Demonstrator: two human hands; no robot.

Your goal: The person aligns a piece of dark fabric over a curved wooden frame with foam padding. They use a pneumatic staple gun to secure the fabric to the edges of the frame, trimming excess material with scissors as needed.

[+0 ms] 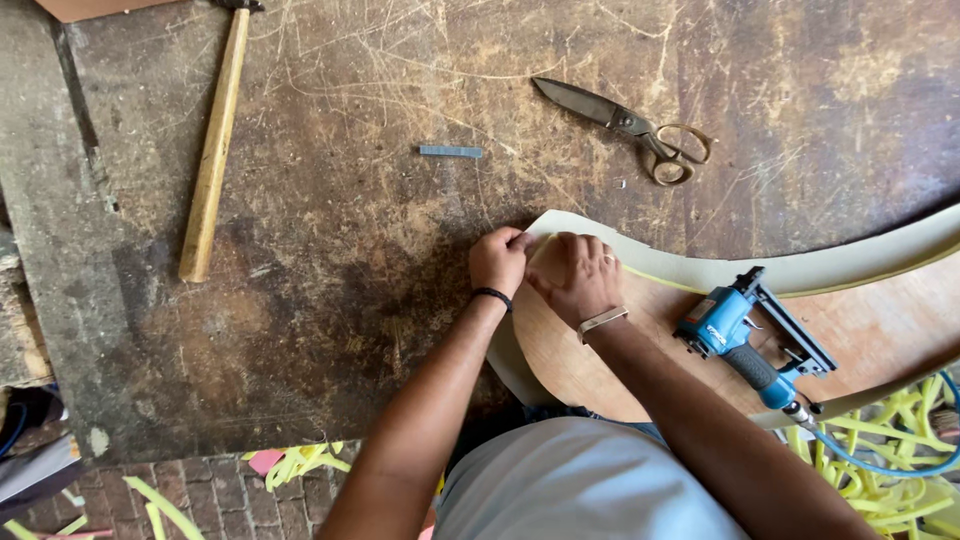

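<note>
My left hand (497, 260) and my right hand (573, 275) meet at the near-left corner of the panel (600, 350), a curved wooden board that lies flat on the desk (380, 250) and partly over its front edge, just before my body. A pale cover (800, 268) is folded over the far rim of the panel. The fingers of both hands are closed together on the end of this cover, pinching it at the corner; the left ones hold the very tip, the right ones press beside it, so the two hands touch each other. From my fingers the cover runs away to the right, in a long bend along the far rim, so its long axis goes left to right. The right hand is nearer to the rest of it. A blue stapler (750, 335) lies on the panel, near my right forearm, its nose pointing to the far side. Scissors (630, 125) and a hammer (212, 150) lie well apart.
</note>
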